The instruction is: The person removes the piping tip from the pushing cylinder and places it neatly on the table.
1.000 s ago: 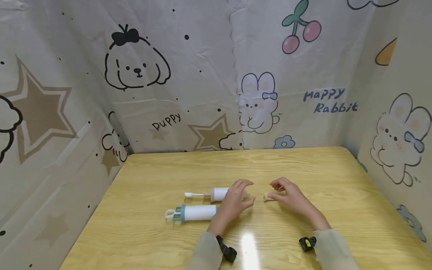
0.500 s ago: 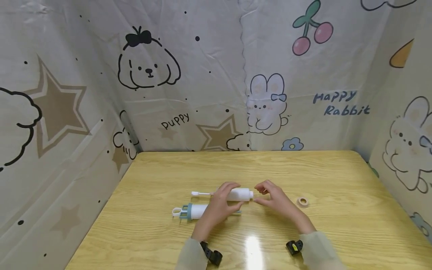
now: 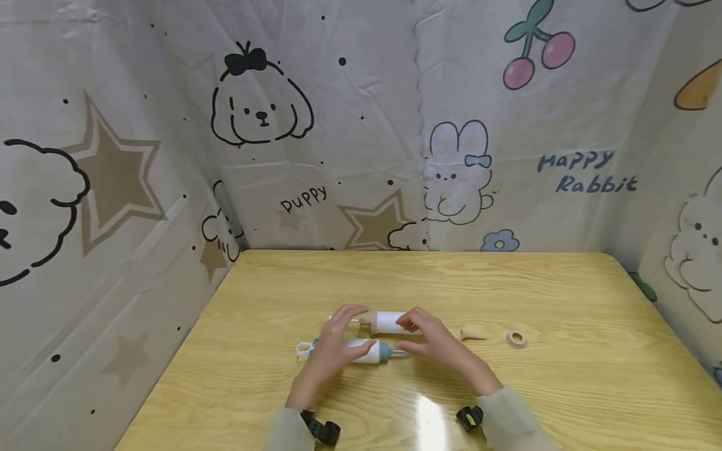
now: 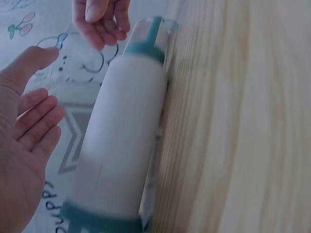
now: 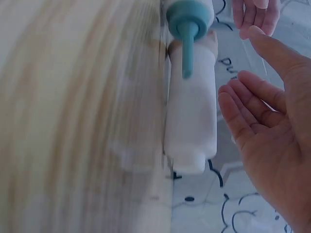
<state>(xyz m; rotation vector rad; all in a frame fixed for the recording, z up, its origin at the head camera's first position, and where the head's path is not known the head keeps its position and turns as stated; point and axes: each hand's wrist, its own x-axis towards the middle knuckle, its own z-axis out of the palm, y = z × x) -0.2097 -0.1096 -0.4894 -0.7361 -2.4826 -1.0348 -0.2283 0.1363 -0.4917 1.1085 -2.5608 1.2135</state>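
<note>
- Lying on its side on the wooden table (image 3: 271,288), a blue-green and white bottle (image 3: 370,356) is seen, with its thin tip (image 3: 397,353) pointed right and a white loop (image 3: 303,349) fixed at the left end.
- The left hand (image 3: 329,354) is held over the bottle's left part, its thumb and fingers spread wide, with nothing gripped.
- The right hand (image 3: 437,341) is held by the thin tip, also wide and not gripping; whether the tip is touched cannot be told.
- Just beside it, on the far side, a white bottle (image 3: 387,322) is partly hidden by the hands.
- To the right, a small tan spout (image 3: 472,335) is laid down, and farther right a tan ring (image 3: 516,346) is placed.
</note>
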